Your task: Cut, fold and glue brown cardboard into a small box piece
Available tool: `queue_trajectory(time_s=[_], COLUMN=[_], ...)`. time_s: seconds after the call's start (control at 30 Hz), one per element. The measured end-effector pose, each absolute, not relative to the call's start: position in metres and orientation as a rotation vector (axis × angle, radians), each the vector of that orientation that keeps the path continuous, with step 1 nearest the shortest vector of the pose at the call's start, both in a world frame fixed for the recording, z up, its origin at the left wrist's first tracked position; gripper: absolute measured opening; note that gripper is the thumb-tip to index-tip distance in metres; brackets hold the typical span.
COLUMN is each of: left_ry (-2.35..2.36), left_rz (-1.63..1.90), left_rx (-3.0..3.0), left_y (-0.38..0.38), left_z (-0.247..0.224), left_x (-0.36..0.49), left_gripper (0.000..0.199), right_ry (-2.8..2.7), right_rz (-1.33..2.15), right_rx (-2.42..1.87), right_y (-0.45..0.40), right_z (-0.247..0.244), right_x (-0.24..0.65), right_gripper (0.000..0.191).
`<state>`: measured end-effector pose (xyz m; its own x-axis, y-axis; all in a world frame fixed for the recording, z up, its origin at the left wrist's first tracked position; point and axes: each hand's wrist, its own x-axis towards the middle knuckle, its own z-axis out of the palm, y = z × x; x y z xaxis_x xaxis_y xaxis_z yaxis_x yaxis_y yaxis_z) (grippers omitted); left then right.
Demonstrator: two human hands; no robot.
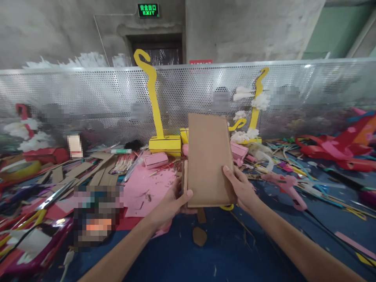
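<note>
Between my hands a piece of brown cardboard (209, 160) is held up above the blue table, its broad flat face toward me. My left hand (179, 197) grips its lower left edge, where narrower cardboard strips (185, 176) show along the side; the thumb lies in front. My right hand (239, 186) is closed on the lower right edge with its thumb on the face. Most fingers of both hands are hidden behind. Below lie small cardboard scraps (199, 236). A pink sheet (149, 188) with dark bits on it is left of my left hand.
A pink glue gun (289, 188) with a black cord lies at the right. Yellow hooked shapes on boxes (165, 145) stand against a perforated metal panel (188, 90). Scissors (55, 196) and yellow tape (19, 172) are at the left; red strips (335, 149) lie far right.
</note>
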<state>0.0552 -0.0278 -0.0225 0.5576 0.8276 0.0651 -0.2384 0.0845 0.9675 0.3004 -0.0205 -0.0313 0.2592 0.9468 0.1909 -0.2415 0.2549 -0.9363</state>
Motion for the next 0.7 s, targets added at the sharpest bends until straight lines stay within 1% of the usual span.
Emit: queue_trajectory(time_s=[0.3,0.37,0.57,0.7], left_ry=[0.655,0.651,0.674,0.714], left_rz=[0.935,0.935,0.899,0.89], left_rx=[1.17,1.162,1.201,1.267], left_y=[-0.0301,-0.0292,-0.0276,-0.0298], left_z=[-0.0213,-0.0232,-0.0264,-0.0216], left_x=[0.0588,0.0584,0.0577,0.0579], left_gripper=[0.076,0.073,0.057,0.059], right_ry=[-0.952,-0.956,-0.975,-1.0], right_rz=[1.025,1.039,1.045,1.026], right_rx=[-0.971,-0.973,-0.956,-0.953], right_y=[-0.0211,-0.0218,-0.0246,-0.0265], right_z=[-0.0338,-0.033,-0.0305,-0.0296], right_x=[0.3006,0.3003,0.2999,0.2996], right_gripper=[0.048,0.048,0.049,0.048])
